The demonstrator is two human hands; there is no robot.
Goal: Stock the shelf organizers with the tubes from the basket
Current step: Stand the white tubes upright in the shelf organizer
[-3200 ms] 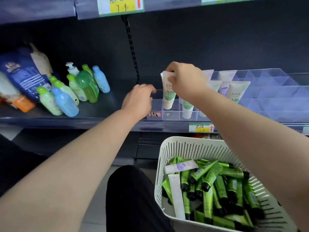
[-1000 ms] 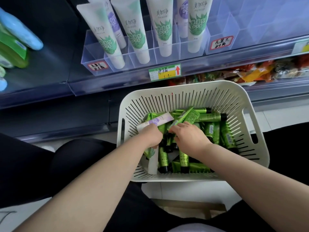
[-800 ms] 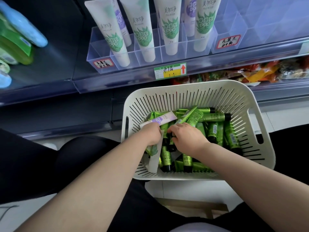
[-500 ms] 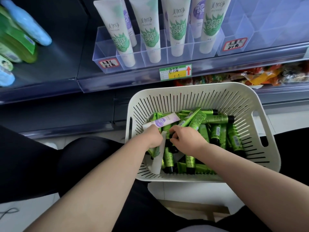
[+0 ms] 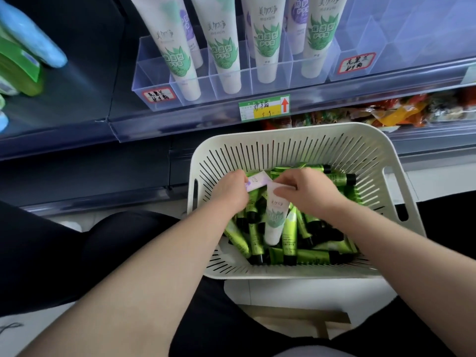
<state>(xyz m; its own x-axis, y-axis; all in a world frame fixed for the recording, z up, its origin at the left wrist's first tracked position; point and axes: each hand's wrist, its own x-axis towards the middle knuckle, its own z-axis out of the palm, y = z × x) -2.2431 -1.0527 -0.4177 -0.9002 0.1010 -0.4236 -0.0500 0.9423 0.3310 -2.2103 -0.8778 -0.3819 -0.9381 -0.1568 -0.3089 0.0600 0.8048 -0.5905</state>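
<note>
Shelf tubes (image 5: 268,45) read "maxam"; price tag (image 5: 264,107) shows red arrow.

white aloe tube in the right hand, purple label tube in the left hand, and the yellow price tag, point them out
white aloe tube (image 5: 276,215): head view, on its printed body.
purple label tube (image 5: 257,182): head view, on its exposed flat end.
yellow price tag (image 5: 263,108): head view, on its centre.

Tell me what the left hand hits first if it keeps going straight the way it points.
The left hand, which grips a purple-print tube, points up and away toward the basket's far slotted wall. That wall probably comes first, though depth is hard to judge.
</note>
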